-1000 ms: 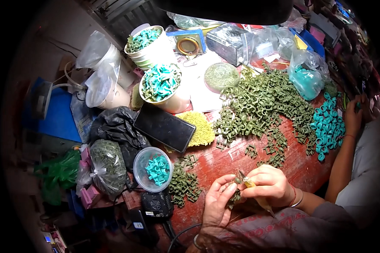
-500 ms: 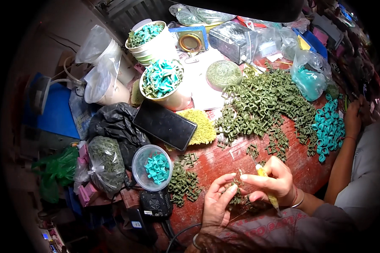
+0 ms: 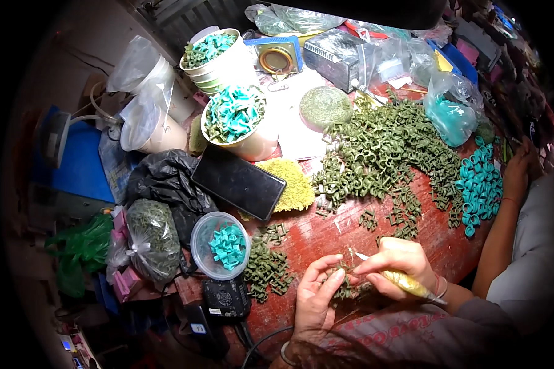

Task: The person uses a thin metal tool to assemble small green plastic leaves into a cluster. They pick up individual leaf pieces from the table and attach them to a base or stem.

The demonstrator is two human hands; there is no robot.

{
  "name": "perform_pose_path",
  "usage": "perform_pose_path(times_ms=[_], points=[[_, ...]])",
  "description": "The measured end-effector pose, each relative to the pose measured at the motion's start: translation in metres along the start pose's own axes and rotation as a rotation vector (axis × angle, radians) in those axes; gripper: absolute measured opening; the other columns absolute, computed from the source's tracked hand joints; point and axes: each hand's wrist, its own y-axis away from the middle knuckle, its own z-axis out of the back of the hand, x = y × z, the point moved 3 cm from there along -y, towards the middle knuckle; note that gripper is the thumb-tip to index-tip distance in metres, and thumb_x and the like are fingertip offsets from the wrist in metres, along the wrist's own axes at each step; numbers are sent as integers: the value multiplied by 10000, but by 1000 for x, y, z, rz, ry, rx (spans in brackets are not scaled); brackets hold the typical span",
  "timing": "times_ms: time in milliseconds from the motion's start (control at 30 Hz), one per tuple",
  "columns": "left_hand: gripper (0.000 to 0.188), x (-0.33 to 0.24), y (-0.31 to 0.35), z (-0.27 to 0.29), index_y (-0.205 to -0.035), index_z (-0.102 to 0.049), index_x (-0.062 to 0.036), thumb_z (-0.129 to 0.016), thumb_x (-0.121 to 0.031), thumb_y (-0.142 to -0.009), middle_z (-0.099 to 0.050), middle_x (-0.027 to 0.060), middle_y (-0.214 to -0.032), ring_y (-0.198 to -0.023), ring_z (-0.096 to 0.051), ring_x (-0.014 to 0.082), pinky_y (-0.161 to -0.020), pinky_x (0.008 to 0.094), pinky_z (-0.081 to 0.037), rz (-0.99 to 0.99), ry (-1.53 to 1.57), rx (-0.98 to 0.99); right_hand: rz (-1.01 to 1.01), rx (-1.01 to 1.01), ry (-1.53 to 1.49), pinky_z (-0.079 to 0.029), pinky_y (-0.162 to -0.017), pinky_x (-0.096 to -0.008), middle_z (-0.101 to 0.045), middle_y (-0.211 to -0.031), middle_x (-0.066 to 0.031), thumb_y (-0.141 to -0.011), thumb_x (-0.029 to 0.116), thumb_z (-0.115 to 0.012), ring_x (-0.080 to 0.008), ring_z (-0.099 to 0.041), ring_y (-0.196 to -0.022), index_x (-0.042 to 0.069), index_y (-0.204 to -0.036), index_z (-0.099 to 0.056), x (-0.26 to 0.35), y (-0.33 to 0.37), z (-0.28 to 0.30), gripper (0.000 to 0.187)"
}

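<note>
My left hand [image 3: 316, 296] is closed at the fingertips, pinching a small olive-green piece [image 3: 341, 268] near the table's front edge. My right hand [image 3: 405, 263] grips a pen-like tool [image 3: 407, 283] with a yellow handle. Its thin pale tip points left, close to the pinched piece; whether the two touch I cannot tell. More olive-green pieces lie under and between the hands, partly hidden by the fingers. Beyond the hands spreads a large heap of small olive-green ring-like pieces [image 3: 388, 147], with a few loose clusters nearer to me.
Left of my hands are a smaller green pile [image 3: 266, 270], a clear tub [image 3: 196, 261] of turquoise pieces, and a black phone [image 3: 239, 182] on a yellow sponge [image 3: 297, 184]. Filled cups [image 3: 252, 144] stand behind. Turquoise rings [image 3: 479, 184] lie right, beside another person's arm [image 3: 498, 246].
My right hand has turned the pen-like tool from a steep slant to a flatter one, swinging its tip left and down toward the piece. My left hand stays nearly still.
</note>
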Motion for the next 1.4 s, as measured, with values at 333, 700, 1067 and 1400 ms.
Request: perform_pose_path(times_ms=[333, 700, 1067, 1400], points=[[278, 1, 0, 2, -1236, -539, 7, -578, -7, -961, -694, 142, -958, -839, -697, 179, -725, 304, -594, -46, -67, 8, 4, 4, -36, -470, -626, -293, -651, -814, -43, -800, 57, -775, -166, -586, -709, 44, -1062, -720, 2, 1, 4, 268], [324, 2, 1, 6, -1218, -592, 15, -645, 69, -903, -644, 83, -1093, -996, -608, 112, -888, 236, -499, -112, -143, -19, 149, -125, 31, -541, -630, -309, -692, -805, -68, -781, 101, -828, -207, -670, -697, 31, -1054, -717, 2, -5, -7, 304], [307, 1, 1, 3, -1205, -585, 22, -621, 75, -905, -649, 77, -1071, -954, -632, 114, -869, 250, -507, -155, -200, -39, 174, -99, 117, -526, -590, -318, -659, -768, -65, -769, 95, -831, -209, -646, -655, 26, -986, -718, 1, -1, -8, 255], [299, 2, 1, 5, -1201, -587, 22, -628, 69, -909, -646, 75, -1079, -972, -627, 110, -868, 243, -505, -156, -215, -48, 182, -68, 175, -528, -591, -316, -656, -780, -66, -777, 88, -822, -208, -646, -668, 17, -984, -712, 3, -4, -9, 245]])
